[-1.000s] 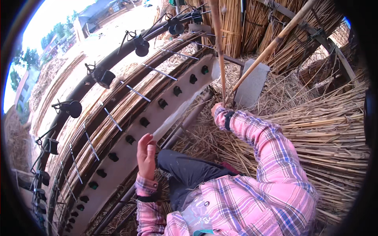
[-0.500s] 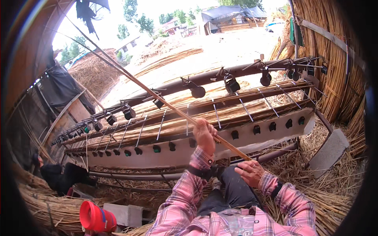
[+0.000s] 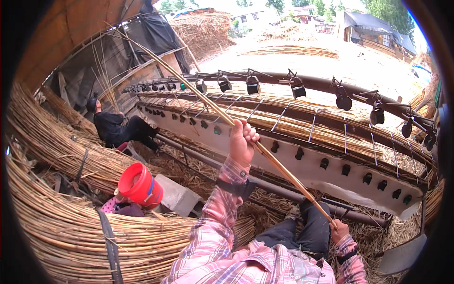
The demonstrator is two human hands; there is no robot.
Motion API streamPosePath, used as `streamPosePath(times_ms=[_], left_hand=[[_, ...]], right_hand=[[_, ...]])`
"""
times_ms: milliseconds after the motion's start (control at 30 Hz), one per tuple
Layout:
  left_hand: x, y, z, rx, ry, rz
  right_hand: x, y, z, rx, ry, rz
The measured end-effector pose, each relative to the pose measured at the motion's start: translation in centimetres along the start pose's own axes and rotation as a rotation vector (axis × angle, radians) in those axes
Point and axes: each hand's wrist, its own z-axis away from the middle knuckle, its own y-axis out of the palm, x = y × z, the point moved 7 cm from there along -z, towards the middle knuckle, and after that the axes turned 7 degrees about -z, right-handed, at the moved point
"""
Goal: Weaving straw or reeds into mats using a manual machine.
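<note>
My left hand (image 3: 243,144), raised in the middle of the view, is wrapped round a small bunch of long pale reeds (image 3: 293,177), which slants from the upper left to the lower right. Lower right, my right hand (image 3: 339,231) is closed on the same reeds near their bottom ends, above my dark-trousered leg. Behind the reeds runs a long metal frame (image 3: 331,182) with a pale front board, rows of dark fittings and short metal bars over lengths of reed.
A co-worker in dark clothes (image 3: 113,125) sits at the left. A red bucket (image 3: 152,194), a concrete block (image 3: 177,194) and strapped reed bundles (image 3: 66,236) lie left and below. A grey slab (image 3: 402,255) leans lower right. Stacks (image 3: 198,35) and sheds stand beyond the frame.
My view has swung leftward. The reeds went from upright to slanting across me. My left hand, open a second ago, now grips them higher up, and my right hand is lower at their ends.
</note>
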Motion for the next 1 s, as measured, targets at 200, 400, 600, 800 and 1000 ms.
streamPosePath(times_ms=[200,400,600,800,1000], left_hand=[[5.6,0.5,6.8,-0.037,0.016,-0.366],[10.6,2.8,11.2,0.192,0.119,-0.696],[6.9,-9.9,10.5,-0.147,-0.085,-0.603],[-1.1,-27.6,15.7,-0.792,-0.135,-0.755],[-3.8,-34.2,14.3,-0.995,-0.163,-0.840]], right_hand=[[6.3,-0.3,-2.3,-0.115,-0.155,-0.092],[13.2,-1.5,-7.2,-0.231,-0.229,-0.238],[11.6,-6.1,-8.4,-0.465,-0.226,-0.432],[7.9,-9.4,-7.5,-0.569,-0.165,-0.791],[4.0,-13.8,-11.6,-0.543,-0.184,-0.907]])
